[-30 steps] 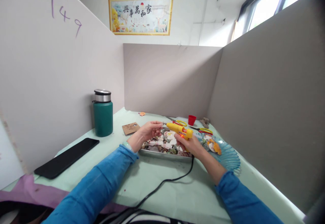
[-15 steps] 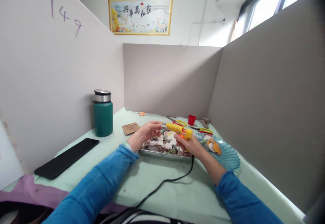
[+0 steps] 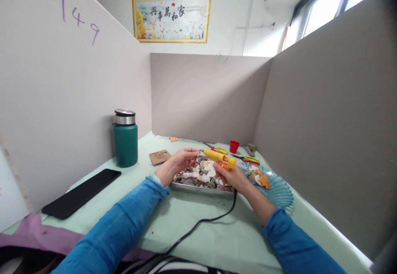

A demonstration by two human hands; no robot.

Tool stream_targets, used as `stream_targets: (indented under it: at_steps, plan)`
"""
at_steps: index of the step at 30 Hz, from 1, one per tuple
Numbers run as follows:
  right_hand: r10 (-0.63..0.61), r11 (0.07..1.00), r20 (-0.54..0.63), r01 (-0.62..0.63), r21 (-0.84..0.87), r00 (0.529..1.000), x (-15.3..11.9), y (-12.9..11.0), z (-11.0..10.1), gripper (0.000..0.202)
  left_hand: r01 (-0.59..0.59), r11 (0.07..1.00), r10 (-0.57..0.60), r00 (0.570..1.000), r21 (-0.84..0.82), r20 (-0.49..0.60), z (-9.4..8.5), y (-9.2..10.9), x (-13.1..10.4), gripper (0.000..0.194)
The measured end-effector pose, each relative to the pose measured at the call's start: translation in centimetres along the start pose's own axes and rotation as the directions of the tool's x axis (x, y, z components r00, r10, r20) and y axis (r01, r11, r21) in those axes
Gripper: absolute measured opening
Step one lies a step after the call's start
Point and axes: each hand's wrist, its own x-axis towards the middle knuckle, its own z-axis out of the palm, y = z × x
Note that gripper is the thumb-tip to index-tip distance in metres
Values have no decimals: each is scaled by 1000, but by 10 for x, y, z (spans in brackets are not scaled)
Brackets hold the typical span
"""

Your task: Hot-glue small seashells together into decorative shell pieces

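Observation:
My right hand (image 3: 228, 175) is closed round the handle of a yellow hot glue gun (image 3: 217, 157), whose small red light glows. The gun's nozzle points left, close to the fingertips of my left hand (image 3: 183, 159). Those fingers are pinched together on something small and pale that I cannot make out. Both hands are above a metal tray (image 3: 201, 190) filled with seashells (image 3: 206, 168). A black cord (image 3: 201, 221) runs from the glue gun towards me across the table.
On the left stand a green bottle (image 3: 125, 143) and a black phone (image 3: 82, 193). A brown card (image 3: 159, 157) lies behind the tray. To the right are scissors (image 3: 248, 159), a red cup (image 3: 234, 146) and a blue shell-shaped dish (image 3: 281, 191) holding shells. Grey partitions (image 3: 211, 96) enclose the table.
The glue gun has shifted very slightly to the right, its nozzle a little farther from my left fingertips. Otherwise both hands stay in place.

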Motion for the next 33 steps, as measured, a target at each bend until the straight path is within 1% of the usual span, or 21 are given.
stream_targets:
  at_steps: [4, 11, 15, 20, 24, 30, 33]
  plan:
    - [13, 1000, 11, -13, -10, 1000, 0, 2, 0, 45, -7, 1000, 7, 1000, 1, 2, -2, -1, 1, 16]
    - [20, 1000, 50, -21, 4, 999, 2, 6, 2, 44, -14, 1000, 14, 999, -14, -47, -3, 0, 3, 19]
    - [16, 1000, 41, -16, -5, 999, 2, 5, 2, 43, -13, 1000, 12, 999, -15, -52, -2, 0, 3, 19]
    - [-4, 1000, -2, 4, -17, 1000, 1, 1, 0, 45, -14, 1000, 14, 1000, 2, -14, -3, -1, 1, 19]
    - [-21, 1000, -10, 21, -9, 1000, 1, -1, -1, 44, 1, 1000, -1, 1000, 12, 11, -2, -1, 1, 19]
    - [-11, 1000, 1, 11, 4, 1000, 0, 0, 0, 42, -14, 1000, 14, 999, -1, -36, -2, -1, 2, 20]
    - [-11, 1000, -2, 11, -7, 1000, 0, 0, 0, 43, -15, 1000, 15, 999, 5, -37, -2, -1, 3, 19]
